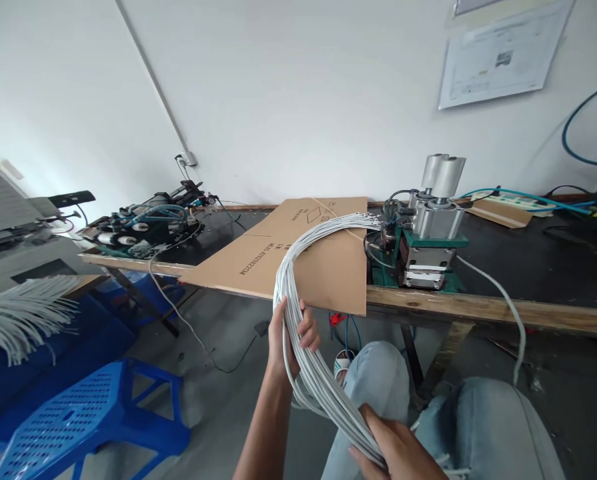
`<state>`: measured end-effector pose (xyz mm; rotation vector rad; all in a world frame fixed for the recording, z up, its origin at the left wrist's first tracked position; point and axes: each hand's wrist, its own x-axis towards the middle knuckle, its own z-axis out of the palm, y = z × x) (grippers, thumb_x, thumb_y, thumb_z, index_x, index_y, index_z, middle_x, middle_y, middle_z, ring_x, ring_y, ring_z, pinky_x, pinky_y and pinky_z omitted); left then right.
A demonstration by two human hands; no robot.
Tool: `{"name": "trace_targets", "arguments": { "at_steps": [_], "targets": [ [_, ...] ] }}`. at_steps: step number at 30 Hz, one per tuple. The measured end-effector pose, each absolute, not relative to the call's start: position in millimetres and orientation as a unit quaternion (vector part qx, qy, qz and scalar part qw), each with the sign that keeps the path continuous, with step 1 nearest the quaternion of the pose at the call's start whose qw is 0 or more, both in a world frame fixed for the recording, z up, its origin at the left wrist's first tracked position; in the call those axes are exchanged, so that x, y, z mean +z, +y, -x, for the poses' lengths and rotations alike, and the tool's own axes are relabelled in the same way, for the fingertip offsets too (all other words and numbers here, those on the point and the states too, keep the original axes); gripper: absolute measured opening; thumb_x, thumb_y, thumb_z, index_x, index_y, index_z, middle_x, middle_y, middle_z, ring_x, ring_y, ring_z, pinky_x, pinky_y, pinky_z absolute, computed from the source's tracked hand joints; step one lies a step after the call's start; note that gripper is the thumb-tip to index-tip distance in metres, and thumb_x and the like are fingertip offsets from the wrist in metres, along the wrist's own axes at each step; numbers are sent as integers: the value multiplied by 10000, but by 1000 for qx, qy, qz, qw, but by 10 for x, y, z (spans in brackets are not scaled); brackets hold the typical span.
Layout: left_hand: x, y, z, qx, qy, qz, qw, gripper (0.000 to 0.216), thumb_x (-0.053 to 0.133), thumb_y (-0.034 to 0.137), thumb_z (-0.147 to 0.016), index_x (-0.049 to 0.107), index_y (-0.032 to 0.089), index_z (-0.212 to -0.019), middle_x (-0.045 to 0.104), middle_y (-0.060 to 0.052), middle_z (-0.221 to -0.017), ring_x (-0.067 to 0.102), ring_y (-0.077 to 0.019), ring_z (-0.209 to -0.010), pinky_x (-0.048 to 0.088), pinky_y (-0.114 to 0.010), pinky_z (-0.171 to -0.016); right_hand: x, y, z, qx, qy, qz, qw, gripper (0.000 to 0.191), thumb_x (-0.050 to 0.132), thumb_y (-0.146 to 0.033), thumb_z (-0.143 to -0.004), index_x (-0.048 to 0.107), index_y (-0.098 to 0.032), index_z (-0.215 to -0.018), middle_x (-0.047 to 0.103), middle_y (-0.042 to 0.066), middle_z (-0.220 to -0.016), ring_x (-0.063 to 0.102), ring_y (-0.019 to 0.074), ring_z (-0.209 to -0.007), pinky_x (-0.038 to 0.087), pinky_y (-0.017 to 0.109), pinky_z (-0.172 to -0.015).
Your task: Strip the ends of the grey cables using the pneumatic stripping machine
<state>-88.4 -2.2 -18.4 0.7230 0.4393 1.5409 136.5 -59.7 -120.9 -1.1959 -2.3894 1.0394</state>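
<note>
A thick bundle of white cables (298,293) arcs from my lap up onto a flat sheet of cardboard (298,250) on the workbench. My left hand (291,337) is wrapped round the bundle near the bench edge. My right hand (395,447) grips the same bundle lower down, over my knees. The far ends of the cables lie beside a small green pneumatic machine (425,243) with silver cylinders, just short of its left side.
A dark workbench with a wooden edge (503,310) runs right. A second machine with hoses (145,230) stands at back left. A blue plastic stool (88,417) and more white cables (21,313) are at left. A grey cable (508,310) hangs over the bench edge.
</note>
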Motion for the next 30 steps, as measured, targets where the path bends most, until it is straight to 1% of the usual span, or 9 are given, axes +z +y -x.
{"name": "trace_targets", "arguments": {
  "at_steps": [7,10,12,16,20,23,25,28,30],
  "targets": [
    [-7,-21,1163,676,252,-353,596,292,674,432,-924,703,142,-931,545,68,-575,435,-77,-411,426,-224,-444,-1349,-506,-1121,320,-845,362,231,353,521,-294,-972,693,-235,-1275,825,114,-1081,763,332,-1125,600,364,-935],
    [-157,-279,1086,680,304,-349,568,419,741,325,-793,768,53,-1110,776,-114,-842,732,-219,-756,600,-329,-743,-1418,-521,-1181,298,-838,368,272,320,445,-268,-1014,718,-243,-1178,825,118,-1103,797,315,-1017,624,347,-833],
    [-334,-498,1012,678,347,-340,551,351,727,252,-819,801,40,-1090,820,-174,-979,767,-287,-943,605,-357,-860,-1455,-542,-1247,286,-833,371,294,331,427,-288,-1036,720,-233,-1180,824,129,-1114,808,309,-956,629,337,-774],
    [-611,-822,1021,682,397,-324,522,190,628,117,-887,818,120,-872,799,-82,-799,765,-213,-725,618,-293,-699,-1487,-554,-1433,270,-836,364,311,357,443,-369,-1068,683,-253,-1306,821,109,-1109,795,291,-1009,628,322,-807],
    [-566,-953,1366,685,393,-306,531,207,609,105,-880,711,150,-705,636,25,-569,456,-36,-274,358,-123,-316,-1411,-399,-1686,243,-841,378,300,349,464,-403,-1068,670,-238,-1297,810,106,-1025,783,287,-923,612,354,-797],
    [-459,-1060,1473,665,360,-298,583,154,702,169,-865,683,174,-712,556,75,-565,110,33,-260,181,-95,-244,-1300,-227,-1768,233,-851,372,290,324,421,-374,-1079,684,-232,-1202,801,104,-989,774,280,-862,584,370,-754],
    [-444,-1135,1284,640,334,-294,627,164,762,249,-848,682,195,-714,486,102,-546,49,34,-275,166,-101,-236,-1256,-175,-1712,233,-851,364,297,314,416,-320,-1055,688,-217,-1174,799,130,-1056,772,297,-926,582,390,-789],
    [-483,-1192,722,583,314,-318,679,318,707,406,-916,704,181,-691,463,55,-513,301,-32,-322,359,-141,-336,-1280,-243,-1510,241,-850,357,304,340,479,-208,-957,687,-199,-1225,789,141,-1186,760,309,-1064,587,413,-913],
    [-460,-1152,371,560,325,-384,658,452,662,551,-931,774,155,-742,628,-77,-638,633,-194,-595,584,-303,-609,-1341,-352,-1378,256,-847,354,302,365,507,-203,-938,691,-225,-1252,797,112,-1196,765,286,-1077,595,387,-943]
  ]
}}
